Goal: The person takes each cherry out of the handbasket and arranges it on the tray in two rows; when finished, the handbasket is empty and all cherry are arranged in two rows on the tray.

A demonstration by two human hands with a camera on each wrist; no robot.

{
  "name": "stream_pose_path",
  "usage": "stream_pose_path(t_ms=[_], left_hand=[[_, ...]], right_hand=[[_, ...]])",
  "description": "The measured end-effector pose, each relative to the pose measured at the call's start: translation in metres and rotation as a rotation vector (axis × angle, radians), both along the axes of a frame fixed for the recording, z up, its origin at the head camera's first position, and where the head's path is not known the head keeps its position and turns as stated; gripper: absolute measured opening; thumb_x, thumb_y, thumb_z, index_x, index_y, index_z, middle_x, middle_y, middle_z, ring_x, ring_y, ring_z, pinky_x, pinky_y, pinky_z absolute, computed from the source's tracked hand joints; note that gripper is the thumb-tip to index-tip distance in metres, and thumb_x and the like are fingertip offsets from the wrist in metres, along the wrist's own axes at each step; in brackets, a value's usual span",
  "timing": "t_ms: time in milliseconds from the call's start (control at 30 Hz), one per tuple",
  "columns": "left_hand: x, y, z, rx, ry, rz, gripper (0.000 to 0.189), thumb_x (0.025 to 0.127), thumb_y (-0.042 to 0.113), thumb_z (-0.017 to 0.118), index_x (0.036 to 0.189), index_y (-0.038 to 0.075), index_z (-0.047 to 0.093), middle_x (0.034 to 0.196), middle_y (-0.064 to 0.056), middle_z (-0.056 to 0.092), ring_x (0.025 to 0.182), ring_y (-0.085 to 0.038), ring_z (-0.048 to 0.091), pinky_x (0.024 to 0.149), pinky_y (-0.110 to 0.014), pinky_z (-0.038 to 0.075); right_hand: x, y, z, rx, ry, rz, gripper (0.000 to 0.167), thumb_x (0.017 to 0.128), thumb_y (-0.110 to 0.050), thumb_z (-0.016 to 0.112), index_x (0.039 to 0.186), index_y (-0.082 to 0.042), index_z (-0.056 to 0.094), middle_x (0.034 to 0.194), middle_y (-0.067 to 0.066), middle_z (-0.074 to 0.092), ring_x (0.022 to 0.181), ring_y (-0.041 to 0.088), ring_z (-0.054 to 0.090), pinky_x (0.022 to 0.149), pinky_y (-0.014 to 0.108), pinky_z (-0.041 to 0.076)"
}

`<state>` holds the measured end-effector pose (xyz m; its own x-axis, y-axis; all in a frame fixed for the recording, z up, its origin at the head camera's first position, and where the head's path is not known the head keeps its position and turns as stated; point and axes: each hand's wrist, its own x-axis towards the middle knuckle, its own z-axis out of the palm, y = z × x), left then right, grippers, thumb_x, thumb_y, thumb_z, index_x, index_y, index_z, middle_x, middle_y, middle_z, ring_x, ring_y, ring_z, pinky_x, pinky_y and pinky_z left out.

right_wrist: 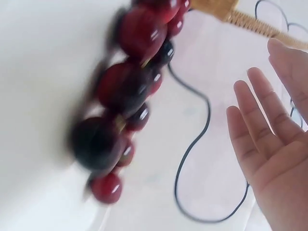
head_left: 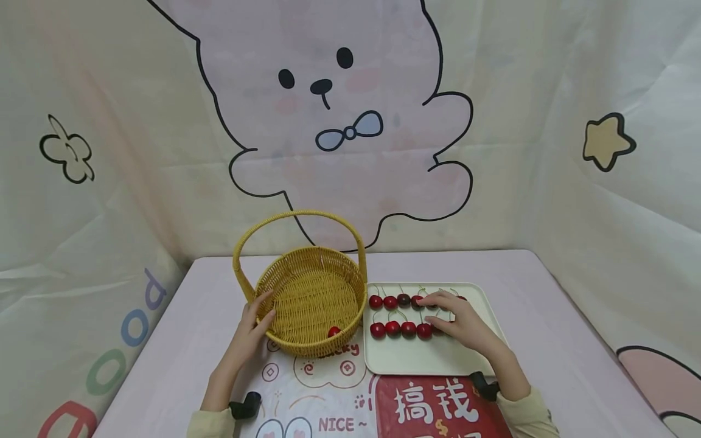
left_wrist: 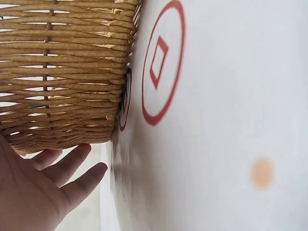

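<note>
A yellow wicker basket with a tall hoop handle stands left of centre, and a red cherry lies inside it near the front wall. My left hand holds the basket at its left rim, with thumb and a finger over the edge. In the left wrist view other fingers spread along the outer weave. My right hand hovers over two rows of cherries on a cream tray, partly covering them. The right wrist view shows its fingers extended, holding nothing, beside the dark red cherries.
The tray stands directly to the right of the basket. Beneath both, a printed mat lies on the pale table. Cloth walls with cartoon drawings close off the back and sides.
</note>
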<state>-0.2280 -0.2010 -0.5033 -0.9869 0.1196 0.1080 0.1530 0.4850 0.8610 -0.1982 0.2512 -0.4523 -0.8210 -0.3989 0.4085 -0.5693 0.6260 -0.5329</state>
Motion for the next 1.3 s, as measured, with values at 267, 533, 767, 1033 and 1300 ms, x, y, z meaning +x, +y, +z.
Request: stream_pose_path(t_ms=[267,533,767,1033,1300], left_hand=[[0.000,-0.001,0.000,0.013,-0.004,-0.008,0.049,0.098,0.032,0.045,0.144,0.025,0.030,0.142,-0.023,0.022,0.133,-0.047,0.022,0.098,-0.070,0.021],[0.013,0.009,0.027,0.039,-0.013,-0.027,0.050,0.098,0.028,0.046,0.144,0.015,0.030,0.142,-0.028,0.021,0.132,-0.050,0.021,0.099,-0.070,0.020],[0.005,0.003,0.011,0.011,-0.002,-0.014,0.049,0.098,0.029,0.045,0.144,0.021,0.030,0.143,-0.025,0.021,0.131,-0.050,0.023,0.097,-0.070,0.023],[-0.001,0.000,-0.002,0.017,0.001,0.000,0.049,0.098,0.031,0.046,0.144,0.026,0.030,0.145,-0.023,0.020,0.133,-0.048,0.022,0.098,-0.069,0.022],[-0.001,0.000,-0.003,0.019,0.005,-0.004,0.049,0.098,0.030,0.046,0.144,0.025,0.031,0.144,-0.023,0.020,0.133,-0.047,0.022,0.098,-0.069,0.022]], right_hand=[[-0.015,-0.042,0.015,-0.024,0.004,0.134,0.032,0.081,-0.008,0.070,0.111,-0.019,0.065,0.110,-0.003,0.061,0.102,0.018,0.058,0.085,0.035,0.050],[-0.027,-0.074,0.024,-0.030,-0.068,0.252,0.028,0.086,-0.012,0.066,0.113,-0.016,0.064,0.108,-0.004,0.061,0.096,0.009,0.057,0.081,0.032,0.050],[-0.040,-0.099,0.023,-0.021,-0.161,0.338,0.028,0.088,-0.010,0.063,0.115,-0.014,0.063,0.113,0.002,0.061,0.099,0.020,0.058,0.080,0.031,0.050],[-0.053,-0.126,0.021,0.069,-0.232,0.407,0.029,0.088,-0.011,0.062,0.117,-0.007,0.062,0.114,0.004,0.062,0.104,0.021,0.058,0.086,0.039,0.048],[-0.068,-0.145,0.020,0.191,-0.358,0.459,0.029,0.089,-0.008,0.061,0.117,-0.007,0.063,0.116,0.006,0.063,0.109,0.022,0.057,0.092,0.040,0.047]])
